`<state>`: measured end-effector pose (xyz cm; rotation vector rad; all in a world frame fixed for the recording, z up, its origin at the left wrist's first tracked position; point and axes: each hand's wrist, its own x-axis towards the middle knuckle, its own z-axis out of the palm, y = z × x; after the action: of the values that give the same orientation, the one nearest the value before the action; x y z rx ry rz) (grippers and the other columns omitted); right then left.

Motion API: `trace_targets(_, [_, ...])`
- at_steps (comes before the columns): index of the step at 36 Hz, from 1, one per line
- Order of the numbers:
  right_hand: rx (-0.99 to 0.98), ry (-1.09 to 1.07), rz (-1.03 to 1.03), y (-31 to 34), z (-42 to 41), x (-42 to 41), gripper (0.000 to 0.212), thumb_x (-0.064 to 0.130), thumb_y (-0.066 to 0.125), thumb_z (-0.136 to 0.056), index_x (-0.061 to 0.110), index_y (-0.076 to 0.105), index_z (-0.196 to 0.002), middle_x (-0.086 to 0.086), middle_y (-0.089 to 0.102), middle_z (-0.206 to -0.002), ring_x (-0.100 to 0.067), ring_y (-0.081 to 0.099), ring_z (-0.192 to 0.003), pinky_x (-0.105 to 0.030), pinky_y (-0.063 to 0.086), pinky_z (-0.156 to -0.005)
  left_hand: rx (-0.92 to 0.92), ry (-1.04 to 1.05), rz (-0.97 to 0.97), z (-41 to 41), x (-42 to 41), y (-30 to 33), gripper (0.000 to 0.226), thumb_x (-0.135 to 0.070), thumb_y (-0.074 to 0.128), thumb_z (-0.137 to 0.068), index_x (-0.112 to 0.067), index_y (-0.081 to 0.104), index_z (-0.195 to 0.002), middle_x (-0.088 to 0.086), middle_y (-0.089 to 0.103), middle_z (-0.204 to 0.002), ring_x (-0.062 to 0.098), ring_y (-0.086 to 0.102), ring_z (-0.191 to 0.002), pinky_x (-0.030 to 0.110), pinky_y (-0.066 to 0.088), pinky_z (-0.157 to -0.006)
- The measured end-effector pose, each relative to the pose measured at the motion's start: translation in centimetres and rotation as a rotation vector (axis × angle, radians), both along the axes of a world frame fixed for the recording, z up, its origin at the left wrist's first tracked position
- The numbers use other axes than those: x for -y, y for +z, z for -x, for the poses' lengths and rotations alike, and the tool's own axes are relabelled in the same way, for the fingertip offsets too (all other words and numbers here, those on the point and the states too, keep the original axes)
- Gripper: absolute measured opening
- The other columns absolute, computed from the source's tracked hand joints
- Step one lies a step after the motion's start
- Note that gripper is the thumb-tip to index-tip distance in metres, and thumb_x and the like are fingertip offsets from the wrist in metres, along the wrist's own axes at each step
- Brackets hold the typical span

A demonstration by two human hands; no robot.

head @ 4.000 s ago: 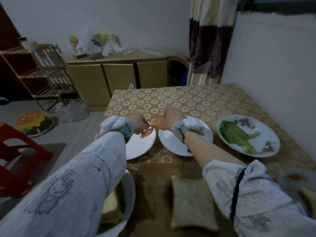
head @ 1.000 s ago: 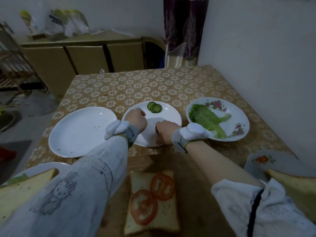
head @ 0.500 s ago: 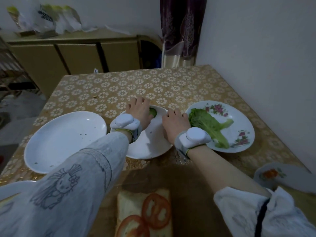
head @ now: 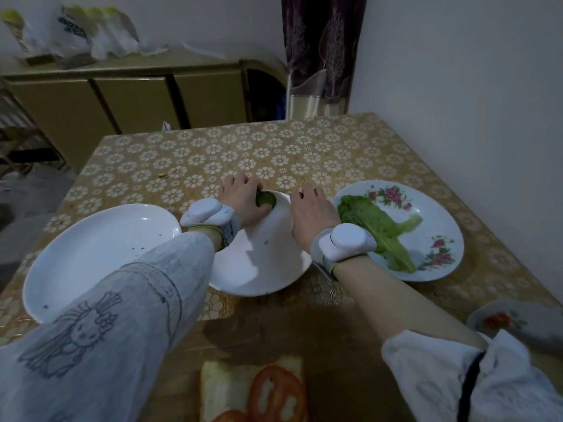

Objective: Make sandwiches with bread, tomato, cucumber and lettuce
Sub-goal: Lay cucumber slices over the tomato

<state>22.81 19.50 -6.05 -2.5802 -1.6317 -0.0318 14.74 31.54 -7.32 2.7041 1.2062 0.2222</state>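
1. Reached further across the middle plate [head: 262, 257] than half a second ago, both hands now at its far rim, with the view dropped so less of the bread shows.
2. Left hand [head: 243, 202] curled over the cucumber slices [head: 266, 200] at the plate's far edge, apparently pinching them; fingertips hidden, so grip not certain.
3. Right hand [head: 310, 211] resting over the plate's right rim, fingers bent down out of sight; cannot tell whether holding anything.
4. Bread [head: 231, 391] with tomato slices [head: 275, 394] waiting at the table's near edge; lettuce [head: 377, 229] on the flowered plate [head: 438, 208] toward the right edge.
5. Risks, as judged: thin wet slices slipping from the pinch during the carry back; the plate tipping or sliding if pressed at its rim.
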Motion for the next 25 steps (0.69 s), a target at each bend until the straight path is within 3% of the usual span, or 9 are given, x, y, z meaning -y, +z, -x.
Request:
trace_targets(6, [-0.004,-0.016,0.007,0.2,0.0,-0.1,0.038,0.004,0.042,-0.093,0.004,0.040,-0.130,-0.016,0.038,-0.133,-0.032,0.037,-0.124,-0.037,0.041,-0.095,-0.048,0.011,-0.010,-0.2,-0.7,0.3,0.050,-0.035,0.059,-0.087,-0.014,0.050,-0.131,0.012,0.043,-0.132,0.031,0.037,-0.125,0.037,0.033,-0.103])
trace_targets(16, [-0.072,-0.074,0.010,0.8,0.3,-0.1,0.039,0.002,0.044,-0.094,0.005,0.038,-0.132,-0.016,0.036,-0.136,-0.031,0.043,-0.121,-0.034,0.044,-0.090,0.075,0.015,0.001,0.7,-0.8,0.9,0.024,-0.007,0.049,-0.093,-0.001,0.056,-0.115,0.020,0.049,-0.123,0.034,0.046,-0.114,0.034,0.037,-0.088])
trace_targets(22, [-0.202,-0.073,0.020,1.8,1.0,0.6,0.032,0.008,0.043,-0.096,0.003,0.044,-0.128,-0.017,0.045,-0.133,-0.032,0.050,-0.118,-0.034,0.042,-0.090,0.139,0.085,0.157,2.2,0.4,2.1,0.027,-0.008,0.050,-0.093,-0.002,0.061,-0.116,0.018,0.062,-0.119,0.033,0.057,-0.108,0.033,0.045,-0.084])
trace_targets(25, [-0.259,-0.065,-0.010,3.1,1.8,1.6,0.032,0.009,0.044,-0.097,0.005,0.046,-0.128,-0.014,0.048,-0.131,-0.030,0.049,-0.119,-0.033,0.041,-0.093,0.210,0.125,0.269,3.0,1.7,3.3,0.025,-0.009,0.053,-0.091,0.000,0.065,-0.112,0.018,0.068,-0.106,0.027,0.057,-0.088,0.028,0.043,-0.069])
